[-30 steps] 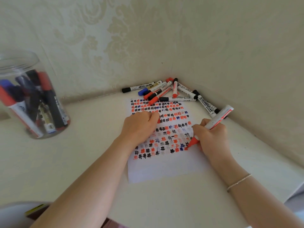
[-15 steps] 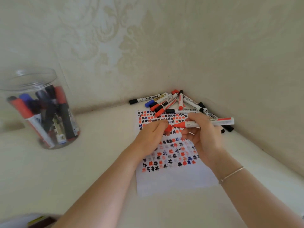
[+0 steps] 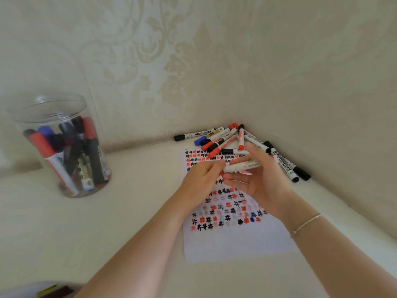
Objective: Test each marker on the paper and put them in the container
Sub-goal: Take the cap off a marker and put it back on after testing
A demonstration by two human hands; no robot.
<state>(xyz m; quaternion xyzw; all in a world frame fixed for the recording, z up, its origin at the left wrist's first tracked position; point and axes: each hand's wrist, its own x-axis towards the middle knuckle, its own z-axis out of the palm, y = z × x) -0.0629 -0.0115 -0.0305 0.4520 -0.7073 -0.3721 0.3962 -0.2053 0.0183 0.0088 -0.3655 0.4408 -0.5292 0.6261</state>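
Note:
A white marker with red print, blurred, lies level between my hands above the paper. My left hand is closed around its left end, and the cap is hidden in my fingers. My right hand has its fingers stretched apart, with the marker's right end against its palm. Rows of red, black and blue hash marks cover the upper part of the paper. Several loose markers are piled in the wall corner behind the paper. The clear plastic container stands at far left, holding several markers.
Two wallpapered walls meet in a corner just behind the pile. Two black-capped markers lie along the right wall. The pale tabletop stretches between the container and the paper. A dark object with a yellow strip shows at the bottom left edge.
My right hand lifted the marker off the paper and brought its red tip to the cap in my left hand. My right fingers have since spread open. The view tilted upward.

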